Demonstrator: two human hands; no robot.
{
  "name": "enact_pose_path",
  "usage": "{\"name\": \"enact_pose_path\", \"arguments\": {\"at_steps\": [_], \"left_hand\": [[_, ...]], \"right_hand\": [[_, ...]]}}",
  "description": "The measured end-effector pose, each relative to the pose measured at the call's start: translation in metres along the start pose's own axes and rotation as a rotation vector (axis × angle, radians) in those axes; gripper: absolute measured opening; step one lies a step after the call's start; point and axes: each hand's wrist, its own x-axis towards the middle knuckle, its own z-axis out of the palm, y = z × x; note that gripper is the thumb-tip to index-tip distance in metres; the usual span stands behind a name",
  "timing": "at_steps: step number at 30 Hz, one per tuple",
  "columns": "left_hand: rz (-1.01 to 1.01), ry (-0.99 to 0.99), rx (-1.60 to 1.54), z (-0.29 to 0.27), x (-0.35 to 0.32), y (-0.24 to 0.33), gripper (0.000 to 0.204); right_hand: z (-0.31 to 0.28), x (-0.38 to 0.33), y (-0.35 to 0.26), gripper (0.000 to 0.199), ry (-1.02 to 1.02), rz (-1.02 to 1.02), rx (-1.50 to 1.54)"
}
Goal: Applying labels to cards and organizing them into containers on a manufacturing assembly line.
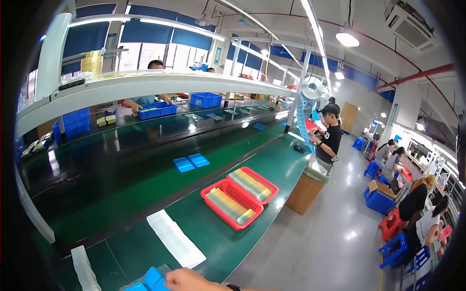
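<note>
At the lower edge, my right hand (187,280) reaches in with its fingers curled against flat blue rectangular pieces (153,278). Whether it grips one of them cannot be made out, since the fingertips are partly hidden. A clear plastic sheet or tray shows at the edge of these pieces. My left hand is not in view. Beyond my right hand lies a long white paper strip (175,238) on the green bench, and a second white strip (83,268) lies farther left. Two red baskets (236,226) with rows of yellowish-white flat pieces (225,203) stand farther along the bench.
Two blue flat pieces (191,162) lie on the green conveyor belt (145,177). Across it a person holds a blue bin (158,110). Another worker in black (331,136) stands farther along, near a cardboard box (305,191). A shelf (170,81) runs above the line.
</note>
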Motion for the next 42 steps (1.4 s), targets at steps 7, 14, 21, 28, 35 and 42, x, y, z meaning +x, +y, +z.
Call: {"name": "enact_pose_path", "arguments": {"at_steps": [7,14,21,28,35,42], "left_hand": [[0.081,-0.052,-0.108,-0.003,0.012,-0.021,0.092],[0.086,-0.122,-0.008,0.004,0.011,-0.021,0.083],[0.037,-0.040,-0.021,-0.001,-0.004,-0.027,0.085],[0.035,-0.069,-0.021,0.000,-0.004,-0.027,0.087],[0.092,0.172,-0.049,-0.044,0.006,-0.078,0.052],[0.201,0.201,0.478,-0.075,0.048,-0.122,0.043]], "right_hand": [[-0.051,-0.008,-0.162,0.019,-0.071,-0.408,0.237],[-0.104,0.005,-0.136,0.035,-0.437,-0.265,0.177],[-0.136,0.099,-0.155,0.024,-0.480,-0.176,0.036],[-0.218,0.251,-0.152,0.040,0.035,-0.128,-0.082],[-0.187,0.217,-0.041,0.028,-0.016,-0.134,-0.482],[-0.116,0.044,-0.002,0.029,-0.208,-0.124,-0.516]]}}
